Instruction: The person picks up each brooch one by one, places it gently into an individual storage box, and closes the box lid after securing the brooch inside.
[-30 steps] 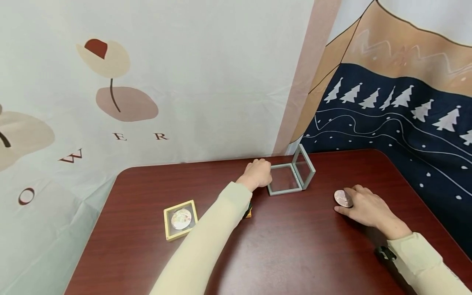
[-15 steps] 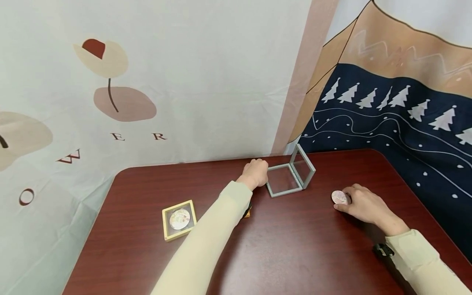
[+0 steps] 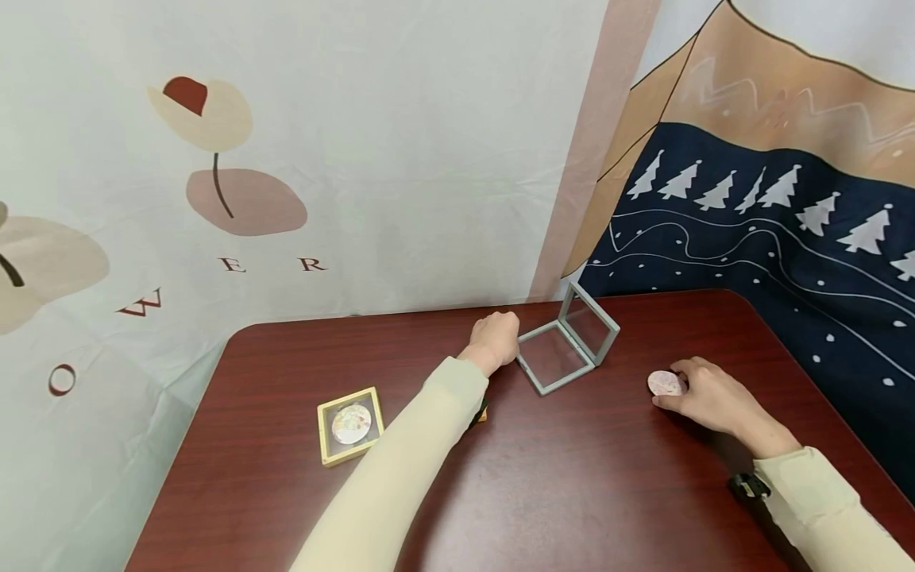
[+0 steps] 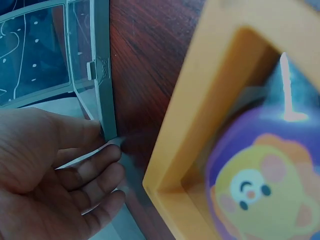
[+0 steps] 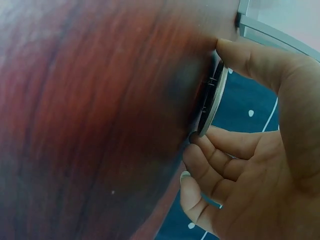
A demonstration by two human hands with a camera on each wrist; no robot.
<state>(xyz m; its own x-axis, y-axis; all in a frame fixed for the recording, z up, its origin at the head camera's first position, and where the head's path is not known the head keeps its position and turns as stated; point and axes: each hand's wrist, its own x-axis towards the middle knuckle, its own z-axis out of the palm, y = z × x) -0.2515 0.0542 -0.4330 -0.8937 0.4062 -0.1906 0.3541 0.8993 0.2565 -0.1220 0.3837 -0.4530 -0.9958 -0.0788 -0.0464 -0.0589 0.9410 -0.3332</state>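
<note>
A grey-green hinged display frame [image 3: 554,357] with clear panels lies opened on the table, one half upright. My left hand [image 3: 493,342] is at its left corner; in the left wrist view, thumb and index finger pinch the frame's edge [image 4: 103,90]. Further right, my right hand [image 3: 715,397] holds a round pinkish badge [image 3: 665,383] flat near the tabletop. Seen by the right wrist camera, the badge [image 5: 214,97] sits edge-on between thumb and fingers, with a dark underside and shiny rim.
A yellow frame [image 3: 324,437] with a round badge inside lies left of my left forearm. An orange frame [image 4: 172,145] holding a purple cartoon badge [image 4: 250,185] is mostly hidden under that forearm in the head view. A printed curtain [image 3: 400,199] hangs behind the table [image 3: 572,492].
The grey-green frame has turned on the table, its near corner swinging toward me while my left hand stays at its left side. My right hand and the badge have barely moved.
</note>
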